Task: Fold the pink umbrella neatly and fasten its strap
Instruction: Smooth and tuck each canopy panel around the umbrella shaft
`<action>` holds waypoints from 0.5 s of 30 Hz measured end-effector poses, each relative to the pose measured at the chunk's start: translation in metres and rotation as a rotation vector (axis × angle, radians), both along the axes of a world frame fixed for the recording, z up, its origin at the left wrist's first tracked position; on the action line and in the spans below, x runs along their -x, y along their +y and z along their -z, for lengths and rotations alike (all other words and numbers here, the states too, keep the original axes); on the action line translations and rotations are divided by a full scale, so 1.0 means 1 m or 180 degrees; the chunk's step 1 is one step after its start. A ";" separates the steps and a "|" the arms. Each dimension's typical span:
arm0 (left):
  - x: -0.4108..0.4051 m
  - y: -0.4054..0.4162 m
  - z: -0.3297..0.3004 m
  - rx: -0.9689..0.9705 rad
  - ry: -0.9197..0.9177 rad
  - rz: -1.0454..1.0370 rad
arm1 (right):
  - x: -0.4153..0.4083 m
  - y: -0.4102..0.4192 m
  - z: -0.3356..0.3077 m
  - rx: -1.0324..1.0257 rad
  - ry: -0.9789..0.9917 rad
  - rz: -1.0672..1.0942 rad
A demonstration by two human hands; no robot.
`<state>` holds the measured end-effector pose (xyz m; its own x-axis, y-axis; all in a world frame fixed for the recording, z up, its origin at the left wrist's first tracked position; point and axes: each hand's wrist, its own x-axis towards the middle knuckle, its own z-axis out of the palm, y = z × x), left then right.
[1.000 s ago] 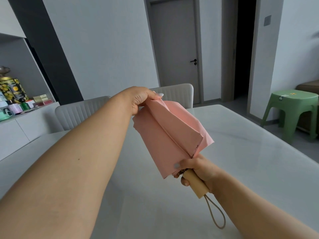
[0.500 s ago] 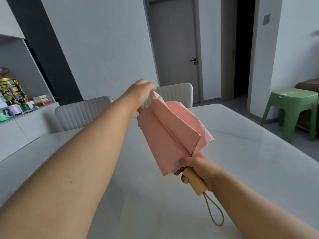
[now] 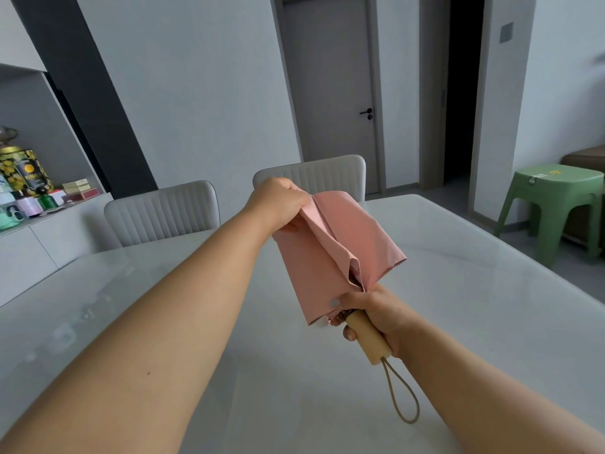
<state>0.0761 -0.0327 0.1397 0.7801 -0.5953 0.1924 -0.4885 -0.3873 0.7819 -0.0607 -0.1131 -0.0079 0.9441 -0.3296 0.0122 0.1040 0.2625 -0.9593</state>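
Head view, both of your arms extended over the table (image 3: 458, 322). Your right hand (image 3: 376, 314) is clenched around the handle (image 3: 368, 339) of the umbrella (image 3: 337, 253), thumb pressed on the lower edge of the pink cloth beside a small pale dot, perhaps a snap, though it is too small to be sure. A cord loop (image 3: 401, 394) hangs free from the butt of the handle. The umbrella is held in the air above the table, collapsed, tilted with the handle toward you and its far end up and away. Your left hand (image 3: 278, 204) pinches the cloth at that far end, fingers closed on a fold. The cloth lies in loose flat pleats, one crease running down the middle and gaping open near the handle. Two chairs (image 3: 163, 211) stand at the table's far side; a green stool (image 3: 553, 204) stands at right on the floor.
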 end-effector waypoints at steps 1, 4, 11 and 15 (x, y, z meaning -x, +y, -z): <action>0.000 0.000 0.002 0.0013 -0.0017 0.0001 | 0.000 0.001 0.000 -0.0007 -0.0003 -0.0002; -0.002 0.001 0.009 0.0056 -0.0066 0.0017 | 0.001 0.002 0.001 -0.0032 0.0005 0.0016; -0.025 0.006 0.028 0.0350 0.0274 0.0026 | 0.004 -0.003 -0.002 -0.0110 -0.0371 -0.0330; -0.026 0.009 0.044 0.0532 0.0292 0.0106 | 0.007 0.000 0.000 -0.0769 -0.0302 -0.0244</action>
